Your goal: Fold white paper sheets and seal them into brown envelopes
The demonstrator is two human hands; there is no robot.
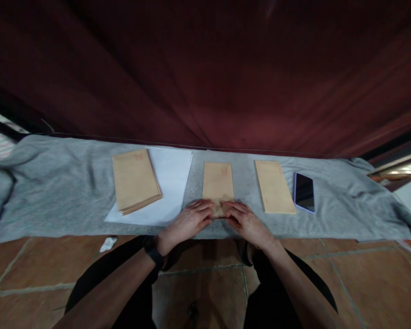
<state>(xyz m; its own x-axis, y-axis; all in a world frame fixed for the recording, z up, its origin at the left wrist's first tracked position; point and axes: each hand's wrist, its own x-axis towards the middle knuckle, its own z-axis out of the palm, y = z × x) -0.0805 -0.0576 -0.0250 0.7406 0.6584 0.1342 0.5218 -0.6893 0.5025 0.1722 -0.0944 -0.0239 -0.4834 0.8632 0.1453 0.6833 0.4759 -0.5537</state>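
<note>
In the head view a brown paper envelope [218,183] with small red print lies lengthwise before me on the grey cloth. My left hand [194,217] has its fingers closed on the near left corner of this envelope. On the near right corner my right hand [245,220] does the same, thumb and fingers bent round the edge. Between the hands, the near edge shows a thin dark line. Under the fingertips the exact grip is partly hidden.
A stack of brown envelopes [135,180] rests on white paper [171,183] at left. More brown envelopes [275,187] and a phone [304,192] lie right. Grey cloth [71,187] covers the low surface. A dark red curtain [205,82] hangs behind; a crumpled white scrap [108,244] is on the floor.
</note>
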